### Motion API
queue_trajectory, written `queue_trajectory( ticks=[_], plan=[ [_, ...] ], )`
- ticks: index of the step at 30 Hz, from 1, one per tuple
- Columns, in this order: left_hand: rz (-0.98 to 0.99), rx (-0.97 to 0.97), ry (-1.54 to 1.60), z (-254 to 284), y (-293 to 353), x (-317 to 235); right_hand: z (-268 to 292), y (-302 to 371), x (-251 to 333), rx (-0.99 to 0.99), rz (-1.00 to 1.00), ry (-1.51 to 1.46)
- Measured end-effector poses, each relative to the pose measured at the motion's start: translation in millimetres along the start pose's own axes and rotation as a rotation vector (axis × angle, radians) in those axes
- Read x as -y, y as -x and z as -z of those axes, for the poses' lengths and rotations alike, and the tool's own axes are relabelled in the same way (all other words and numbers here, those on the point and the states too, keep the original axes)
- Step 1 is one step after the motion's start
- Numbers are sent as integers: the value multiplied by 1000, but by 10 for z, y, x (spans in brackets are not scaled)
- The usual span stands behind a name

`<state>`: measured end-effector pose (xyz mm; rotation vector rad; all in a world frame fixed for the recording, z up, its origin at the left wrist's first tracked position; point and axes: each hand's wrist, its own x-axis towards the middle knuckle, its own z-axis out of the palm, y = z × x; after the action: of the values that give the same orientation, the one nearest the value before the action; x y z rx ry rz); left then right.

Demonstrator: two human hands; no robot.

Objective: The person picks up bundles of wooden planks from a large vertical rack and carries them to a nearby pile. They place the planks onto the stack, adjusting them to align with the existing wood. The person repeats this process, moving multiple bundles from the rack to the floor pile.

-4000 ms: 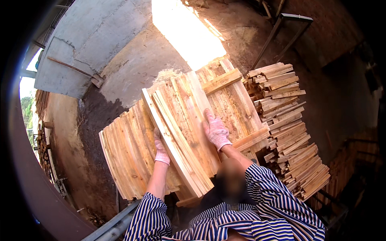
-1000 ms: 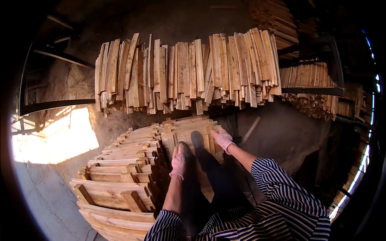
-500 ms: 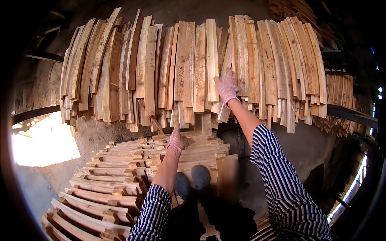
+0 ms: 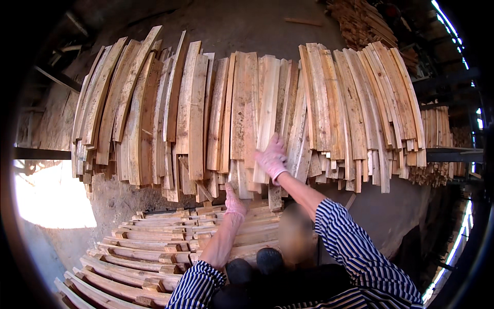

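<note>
A long row of rough wooden slats [image 4: 195, 118] lies side by side in front of me, near ends toward me. My right hand [image 4: 271, 158], in a pale pink knitted glove, is closed on the near part of one pale wooden slat [image 4: 267, 110] at the middle of the row. That slat leans slightly, its near end to the left. Lower and to the left, my left hand [image 4: 235, 202], gloved alike, reaches up to the near ends of lower slats [image 4: 242, 180]. Its thumb points away from me, and its other fingers are mostly hidden.
Nearer me, a stack of slats with small spacer blocks [image 4: 154, 244] spreads to the lower left. Dark metal bars [image 4: 43, 153] flank the row. More wood is piled at the far right [image 4: 360, 23] and beside the right bar [image 4: 437, 126]. My shoes [image 4: 270, 260] show below.
My right hand has come left and toward me, onto the pale slat, which now leans and sits nearer. The left hand stays by the near ends. The whole view has shifted, showing more floor beyond.
</note>
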<state>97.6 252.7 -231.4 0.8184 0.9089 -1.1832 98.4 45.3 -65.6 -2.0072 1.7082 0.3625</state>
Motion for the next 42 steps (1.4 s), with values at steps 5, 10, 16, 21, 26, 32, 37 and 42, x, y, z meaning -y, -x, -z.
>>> queue_trajectory(
  ticks=[5,10,16,21,26,32,37,42],
  plan=[
    [-108,33,-112,-424,807,134,106,42,-321,229,99,-187],
    [-117,247,-630,-837,1535,-187,793,-77,-437,499,13,-903],
    [-108,296,-604,-2011,959,-906,751,-405,-719,624,91,-1068],
    [-58,449,-934,-2336,939,-844,798,-185,-795,518,-2,-1020],
    [13,646,-1090,-1589,1528,-746,1069,943,-950,558,10,-1123],
    [-80,315,-662,-1941,1734,-360,1315,1089,-834,642,-67,-1105],
    [101,259,-425,-2469,3189,-522,2180,1552,-695,738,-71,-1148],
    [-41,265,-678,-2489,5035,-361,3367,2861,-667,669,36,-1005]
  ],
)
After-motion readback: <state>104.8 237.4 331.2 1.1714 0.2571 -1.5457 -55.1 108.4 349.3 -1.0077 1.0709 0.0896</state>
